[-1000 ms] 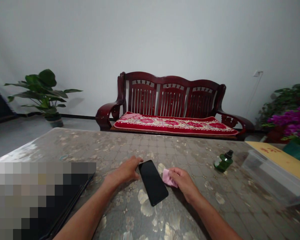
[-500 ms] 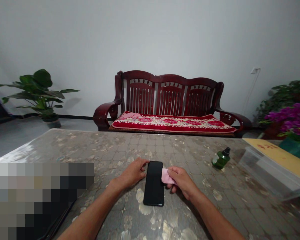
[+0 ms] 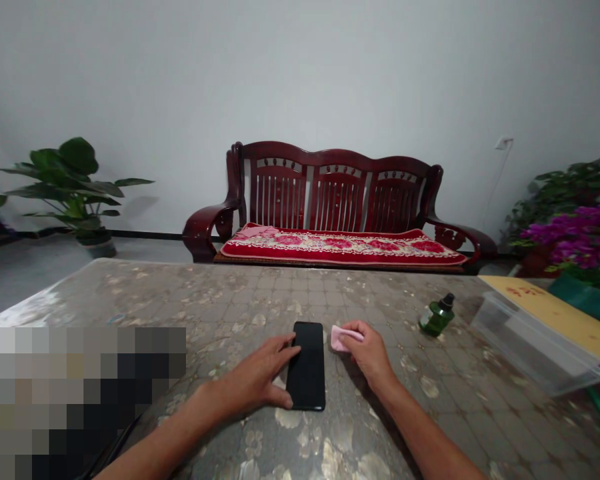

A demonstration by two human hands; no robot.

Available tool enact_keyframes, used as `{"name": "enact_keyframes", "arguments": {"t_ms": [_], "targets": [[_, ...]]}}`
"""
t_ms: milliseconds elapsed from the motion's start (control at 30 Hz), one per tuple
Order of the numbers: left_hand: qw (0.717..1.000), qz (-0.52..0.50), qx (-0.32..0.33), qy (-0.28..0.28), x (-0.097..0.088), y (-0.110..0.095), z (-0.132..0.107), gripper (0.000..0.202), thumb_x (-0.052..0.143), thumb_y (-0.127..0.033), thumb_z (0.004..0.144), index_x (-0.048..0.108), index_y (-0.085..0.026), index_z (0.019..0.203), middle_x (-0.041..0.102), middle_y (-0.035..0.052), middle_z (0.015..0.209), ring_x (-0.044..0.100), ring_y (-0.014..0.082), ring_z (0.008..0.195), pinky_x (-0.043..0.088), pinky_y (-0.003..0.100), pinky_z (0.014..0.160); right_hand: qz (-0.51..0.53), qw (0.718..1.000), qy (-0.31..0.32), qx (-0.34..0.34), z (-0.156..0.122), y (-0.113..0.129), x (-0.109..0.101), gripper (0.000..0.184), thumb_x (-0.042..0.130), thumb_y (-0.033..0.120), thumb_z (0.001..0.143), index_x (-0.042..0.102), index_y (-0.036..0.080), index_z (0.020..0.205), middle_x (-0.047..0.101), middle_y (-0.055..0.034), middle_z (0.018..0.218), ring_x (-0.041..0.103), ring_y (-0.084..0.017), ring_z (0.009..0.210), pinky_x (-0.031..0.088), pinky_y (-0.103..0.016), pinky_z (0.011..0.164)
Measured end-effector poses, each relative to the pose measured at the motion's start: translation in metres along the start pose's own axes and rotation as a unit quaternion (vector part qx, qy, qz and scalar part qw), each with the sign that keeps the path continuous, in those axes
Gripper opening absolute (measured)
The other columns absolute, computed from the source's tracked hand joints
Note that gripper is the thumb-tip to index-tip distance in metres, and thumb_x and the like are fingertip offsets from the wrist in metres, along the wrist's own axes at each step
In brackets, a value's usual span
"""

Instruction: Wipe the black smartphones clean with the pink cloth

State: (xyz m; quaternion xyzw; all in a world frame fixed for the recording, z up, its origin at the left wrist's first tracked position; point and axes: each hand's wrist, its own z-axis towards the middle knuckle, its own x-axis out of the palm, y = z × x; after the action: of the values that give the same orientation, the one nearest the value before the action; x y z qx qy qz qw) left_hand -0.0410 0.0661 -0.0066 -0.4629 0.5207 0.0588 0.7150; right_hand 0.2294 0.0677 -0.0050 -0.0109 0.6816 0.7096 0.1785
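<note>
A black smartphone (image 3: 306,373) lies flat on the patterned tablecloth (image 3: 260,293), its dark screen facing up. Along its left edge rests my left hand (image 3: 263,373), fingers and thumb spread apart, fingertips touching the phone's side and the thumb near its lower left corner. To the right of the phone, my right hand (image 3: 373,353) pinches a small folded pink cloth (image 3: 341,339) between thumb and fingers. The cloth is just off the phone, close to the table surface.
A green bottle with a black top (image 3: 437,317) stands to the right. Beyond it are a clear plastic box (image 3: 525,353) with a yellow board (image 3: 560,307) on top and purple flowers (image 3: 575,237). A wooden bench (image 3: 330,160) stands behind the table. The lower left is pixelated.
My right hand with the pink cloth has moved right, off the phone's edge. My left hand has come down along the phone's left side and spread its fingers.
</note>
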Motion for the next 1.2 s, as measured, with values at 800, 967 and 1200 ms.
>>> {"name": "enact_keyframes", "arguments": {"t_ms": [800,967,1200], "targets": [[0.982,0.114,0.109,-0.106,0.029,-0.003,-0.009,0.064,0.075,-0.060,0.078,0.065,-0.023,0.129,0.063,0.0152,0.135,0.059,0.0339,0.125,0.048,0.050,0.106,-0.341,0.892,0.183,-0.235,0.002,0.022,0.024,0.032,0.052,0.002,0.088,0.075,0.022,0.097,0.062,-0.0037,0.094,0.060,-0.016,0.091,0.043,-0.023,0.078],[0.982,0.138,0.099,-0.082,0.027,-0.011,-0.009,0.058,0.077,-0.054,0.080,0.066,-0.021,0.127,0.064,0.0155,0.135,0.059,0.0338,0.125,0.049,0.048,0.106,-0.433,0.862,0.123,-0.233,0.006,0.025,0.030,0.023,0.054,0.010,0.094,0.074,0.021,0.098,0.063,-0.0056,0.097,0.060,-0.019,0.096,0.042,-0.026,0.081],[0.987,0.124,0.085,-0.052,0.019,-0.022,-0.009,0.051,0.075,-0.051,0.083,0.068,-0.021,0.124,0.064,0.0135,0.134,0.058,0.0337,0.127,0.047,0.047,0.108,-0.478,0.819,0.154,-0.276,0.004,0.035,0.045,0.026,0.051,0.011,0.096,0.073,0.025,0.099,0.064,-0.0040,0.098,0.058,-0.019,0.095,0.041,-0.026,0.079]]}}
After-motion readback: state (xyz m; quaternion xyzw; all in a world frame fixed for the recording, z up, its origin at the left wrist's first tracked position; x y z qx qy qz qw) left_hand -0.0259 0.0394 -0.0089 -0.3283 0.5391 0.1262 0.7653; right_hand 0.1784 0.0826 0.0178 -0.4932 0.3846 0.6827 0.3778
